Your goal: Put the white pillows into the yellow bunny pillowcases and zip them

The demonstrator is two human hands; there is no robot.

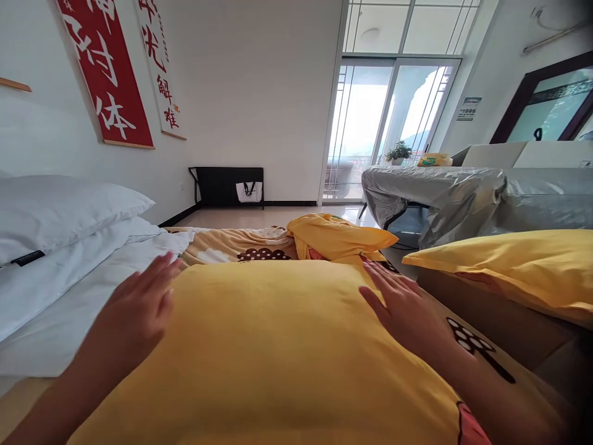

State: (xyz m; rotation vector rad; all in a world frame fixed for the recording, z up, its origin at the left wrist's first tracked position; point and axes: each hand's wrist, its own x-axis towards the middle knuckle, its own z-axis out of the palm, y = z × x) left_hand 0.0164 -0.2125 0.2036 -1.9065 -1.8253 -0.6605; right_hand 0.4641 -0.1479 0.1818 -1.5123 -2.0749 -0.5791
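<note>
A big yellow pillow (273,346) fills the lower middle of the head view, lying on the bed right in front of me. My left hand (134,312) rests flat against its left edge, fingers stretched out and slightly spread. My right hand (403,309) lies flat on its right upper side, fingers straight. Neither hand grips anything. Beyond the pillow lies a crumpled yellow patterned blanket (259,244) with a second yellow pillow (340,238) on top.
Two white pillows (60,216) are stacked at the left on a white sheet (50,334). Another yellow pillow (514,266) lies at the right. A table under a grey cover (463,191) stands beyond it. Glass sliding doors (384,123) are at the back.
</note>
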